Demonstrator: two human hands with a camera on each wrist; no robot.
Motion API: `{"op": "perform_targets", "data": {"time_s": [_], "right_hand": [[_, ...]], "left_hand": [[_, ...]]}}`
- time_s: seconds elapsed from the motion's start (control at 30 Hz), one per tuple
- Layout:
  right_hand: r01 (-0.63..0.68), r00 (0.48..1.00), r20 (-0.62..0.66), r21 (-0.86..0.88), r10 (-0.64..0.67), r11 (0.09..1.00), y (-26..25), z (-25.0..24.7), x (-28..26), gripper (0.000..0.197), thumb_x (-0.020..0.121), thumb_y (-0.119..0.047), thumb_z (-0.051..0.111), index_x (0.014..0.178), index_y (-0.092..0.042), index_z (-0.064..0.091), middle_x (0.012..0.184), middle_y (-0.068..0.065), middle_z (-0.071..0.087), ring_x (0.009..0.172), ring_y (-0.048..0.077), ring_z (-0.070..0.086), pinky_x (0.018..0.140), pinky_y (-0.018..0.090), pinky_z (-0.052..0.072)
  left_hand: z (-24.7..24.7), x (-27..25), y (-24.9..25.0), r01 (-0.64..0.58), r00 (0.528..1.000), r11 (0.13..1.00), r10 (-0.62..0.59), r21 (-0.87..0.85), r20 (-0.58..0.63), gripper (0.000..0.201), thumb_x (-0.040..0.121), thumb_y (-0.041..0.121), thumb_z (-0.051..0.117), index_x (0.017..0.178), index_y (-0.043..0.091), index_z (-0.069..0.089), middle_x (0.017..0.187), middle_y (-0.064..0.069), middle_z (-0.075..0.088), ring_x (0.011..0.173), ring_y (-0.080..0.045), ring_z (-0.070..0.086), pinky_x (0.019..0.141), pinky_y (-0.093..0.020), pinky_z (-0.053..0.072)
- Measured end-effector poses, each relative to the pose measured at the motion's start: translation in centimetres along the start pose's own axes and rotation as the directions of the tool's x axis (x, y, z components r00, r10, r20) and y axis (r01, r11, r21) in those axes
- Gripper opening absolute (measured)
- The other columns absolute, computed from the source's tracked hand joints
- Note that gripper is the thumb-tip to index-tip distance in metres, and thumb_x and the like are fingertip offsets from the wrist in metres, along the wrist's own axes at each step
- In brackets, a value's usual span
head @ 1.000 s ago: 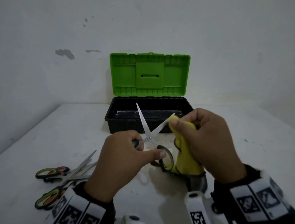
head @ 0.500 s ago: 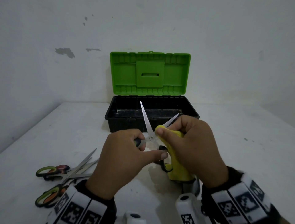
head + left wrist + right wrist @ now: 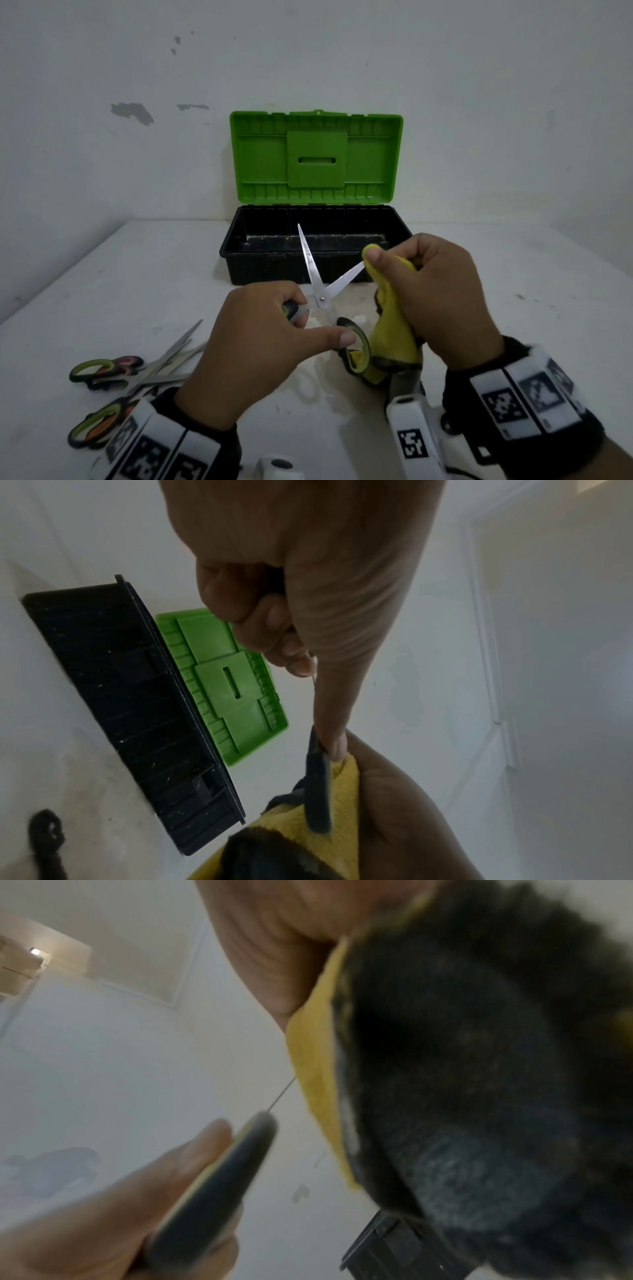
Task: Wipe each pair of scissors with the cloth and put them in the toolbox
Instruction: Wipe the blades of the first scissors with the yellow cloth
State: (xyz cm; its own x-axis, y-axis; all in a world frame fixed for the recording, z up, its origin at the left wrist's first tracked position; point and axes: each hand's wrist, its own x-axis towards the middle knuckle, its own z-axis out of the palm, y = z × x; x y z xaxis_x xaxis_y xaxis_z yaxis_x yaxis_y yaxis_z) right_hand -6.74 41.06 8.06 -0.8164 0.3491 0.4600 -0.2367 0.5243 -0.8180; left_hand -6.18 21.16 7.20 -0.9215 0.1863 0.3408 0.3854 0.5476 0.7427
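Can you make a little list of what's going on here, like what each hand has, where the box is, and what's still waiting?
left hand: holds the open scissors by the handles
right hand: pinches the yellow cloth around one blade's tip
toolbox: behind the hands on the table, green lid up; no scissors visible inside
still waiting: other scissors piled on the table, left side
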Motion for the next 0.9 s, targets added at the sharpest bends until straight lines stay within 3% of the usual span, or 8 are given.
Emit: {"op": "perform_targets", "data": {"time_s": [0.1,0.2,0.3,0.4,0.53,0.6,0.73,0.9], "right_hand": [[-0.103,0.994,0.048,0.147,0.097,0.984,0.2,-1.4,0.5,0.032,0.081,-0.041,0.077,0.075,-0.012,0.065,0.062,0.011,0.070,0.056,0.031,0.069,0.058,0.051,0.060],[-0.161,0.954,0.277,0.156,0.113,0.974,0.1,-2.5,0.0,0.032,0.081,-0.039,0.074,0.077,-0.009,0.064,0.059,0.010,0.067,0.050,0.023,0.064,0.052,0.036,0.056],[-0.193,0.825,0.555,0.092,0.111,0.977,0.2,-2.5,-0.9,0.033,0.077,-0.042,0.073,0.078,-0.010,0.065,0.064,0.008,0.067,0.057,0.019,0.061,0.057,0.031,0.050],[-0.200,0.740,0.667,0.093,0.088,0.975,0.1,-1.9,-1.9,0.027,0.079,-0.035,0.076,0.079,-0.011,0.067,0.069,0.002,0.069,0.061,0.014,0.061,0.062,0.026,0.049],[-0.219,0.796,0.597,0.131,0.099,0.967,0.1,-0.7,-2.7,0.023,0.081,-0.027,0.078,0.073,-0.009,0.067,0.061,0.002,0.067,0.056,0.014,0.059,0.057,0.024,0.048],[-0.261,0.825,0.552,0.178,0.123,0.949,0.0,-0.2,-2.9,0.021,0.080,-0.025,0.079,0.070,-0.011,0.067,0.059,0.005,0.067,0.053,0.016,0.059,0.053,0.025,0.049],[-0.320,0.876,0.465,0.355,0.131,0.879,-0.4,0.7,-3.7,0.019,0.080,-0.018,0.078,0.074,-0.007,0.064,0.059,0.012,0.066,0.047,0.021,0.061,0.047,0.027,0.051],[-0.279,0.931,0.343,0.444,0.126,0.852,-1.2,2.2,-4.8,0.022,0.080,-0.019,0.076,0.077,-0.001,0.064,0.058,0.010,0.067,0.047,0.021,0.062,0.046,0.029,0.054]], "left_hand": [[-0.5,0.3,-0.3,0.021,1.000,1.000,-0.021,-0.009,0.022,0.057,0.046,0.061,0.086,0.053,0.019,0.048,0.043,0.012,0.042,0.040,-0.004,0.035,0.040,-0.013,0.033],[-1.3,1.2,-0.8,0.050,0.998,0.999,-0.049,-0.006,0.043,0.055,0.047,0.059,0.087,0.056,0.018,0.051,0.043,0.011,0.044,0.039,-0.003,0.036,0.040,-0.014,0.032],[-1.7,2.2,-0.8,0.040,0.997,0.999,-0.040,-0.002,0.073,0.049,0.052,0.055,0.087,0.062,0.016,0.060,0.047,0.008,0.048,0.039,-0.001,0.039,0.041,-0.013,0.032],[-1.7,2.9,-0.6,0.008,0.995,0.998,-0.014,0.058,0.094,0.039,0.058,0.053,0.085,0.072,0.025,0.062,0.056,0.011,0.055,0.046,0.003,0.047,0.045,-0.011,0.035],[-1.8,3.2,-0.9,0.051,0.989,0.999,-0.053,0.018,0.135,0.040,0.064,0.050,0.082,0.091,0.032,0.059,0.089,0.013,0.064,0.074,0.006,0.058,0.057,-0.010,0.044],[-1.9,3.3,-1.2,0.110,0.991,0.975,-0.094,-0.195,0.092,0.037,0.073,0.039,0.081,0.099,0.026,0.059,0.090,0.005,0.068,0.067,-0.006,0.059,0.059,-0.022,0.048],[-1.1,3.0,-1.1,0.177,0.979,0.727,-0.199,-0.663,0.043,0.016,0.089,0.013,0.066,0.103,0.007,0.064,0.084,-0.013,0.070,0.066,-0.017,0.058,0.053,-0.025,0.047],[1.8,1.9,-0.3,0.149,0.943,0.507,-0.331,-0.849,-0.033,0.016,0.095,0.025,0.055,0.099,0.018,0.068,0.102,-0.010,0.074,0.087,-0.020,0.066,0.073,-0.036,0.051]]}}
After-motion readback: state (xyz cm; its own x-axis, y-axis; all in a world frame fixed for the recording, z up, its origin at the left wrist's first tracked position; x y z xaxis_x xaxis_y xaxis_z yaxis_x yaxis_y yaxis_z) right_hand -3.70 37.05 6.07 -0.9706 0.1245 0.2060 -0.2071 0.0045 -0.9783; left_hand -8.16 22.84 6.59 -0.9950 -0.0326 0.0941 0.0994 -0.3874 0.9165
